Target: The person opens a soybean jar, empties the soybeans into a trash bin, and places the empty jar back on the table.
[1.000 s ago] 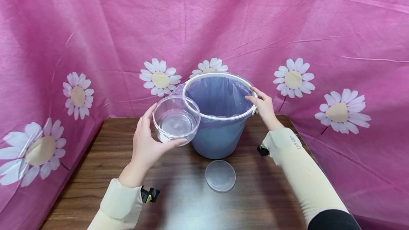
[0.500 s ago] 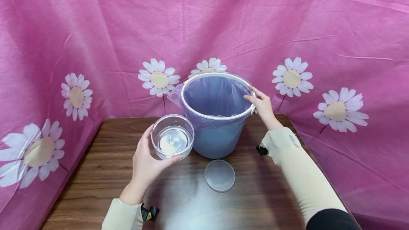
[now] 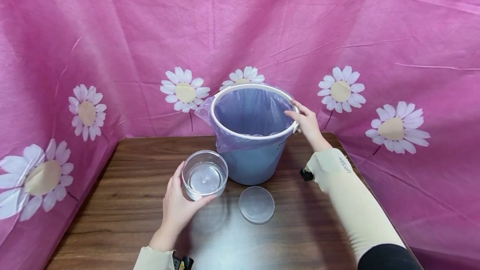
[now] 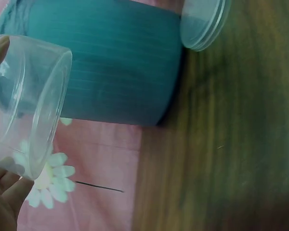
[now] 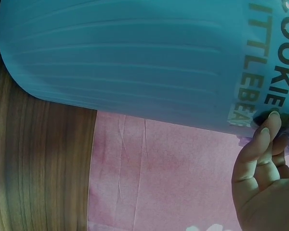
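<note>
My left hand (image 3: 181,207) holds a round clear plastic container (image 3: 205,173) around its side, thumb in front and fingers behind. In the left wrist view the container (image 4: 31,101) is off the table, and nothing shows inside it. A blue trash bin (image 3: 253,161) with a white rim ring stands behind it, lined with a thin purple bag (image 3: 226,138) folded over the rim. At the bin's right side my right hand (image 3: 307,124) grips the rim. The right wrist view shows its fingertips (image 5: 273,118) against the bin's upper edge. A clear round lid (image 3: 256,205) lies on the table before the bin.
The brown wood-grain table (image 3: 123,203) ends at a pink curtain (image 3: 150,32) with printed daisies, which closes off the back and both sides. Light reflects off the table near its front.
My left hand has lowered the clear container from beside the bin's rim towards the table, drawing it nearer. The bag's left edge hangs out more freely. My right hand stays on the rim.
</note>
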Action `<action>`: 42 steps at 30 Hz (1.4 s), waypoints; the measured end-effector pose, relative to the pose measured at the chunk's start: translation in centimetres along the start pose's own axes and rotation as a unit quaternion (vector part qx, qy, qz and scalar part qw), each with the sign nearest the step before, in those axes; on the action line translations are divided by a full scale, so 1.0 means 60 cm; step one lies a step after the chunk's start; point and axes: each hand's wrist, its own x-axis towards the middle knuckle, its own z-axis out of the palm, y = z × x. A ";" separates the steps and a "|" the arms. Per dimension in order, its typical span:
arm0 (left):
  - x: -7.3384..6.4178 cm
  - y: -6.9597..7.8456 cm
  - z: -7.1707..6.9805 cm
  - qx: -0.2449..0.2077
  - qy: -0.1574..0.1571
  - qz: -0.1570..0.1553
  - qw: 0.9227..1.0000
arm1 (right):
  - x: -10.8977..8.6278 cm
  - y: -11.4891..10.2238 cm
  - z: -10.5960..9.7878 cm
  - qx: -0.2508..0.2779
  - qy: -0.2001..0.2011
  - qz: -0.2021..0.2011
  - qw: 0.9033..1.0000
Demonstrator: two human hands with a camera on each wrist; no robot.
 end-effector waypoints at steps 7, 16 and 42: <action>-0.019 -0.018 0.023 -0.003 -0.014 -0.035 0.999 | 0.001 0.001 0.000 0.004 0.001 -0.002 1.000; -0.041 -0.052 0.054 -0.013 -0.039 -0.049 0.998 | 0.001 -0.001 0.001 0.015 0.004 -0.004 1.000; -0.086 -0.109 0.098 -0.054 -0.092 -0.123 0.987 | -0.001 0.002 0.004 0.018 0.007 -0.002 1.000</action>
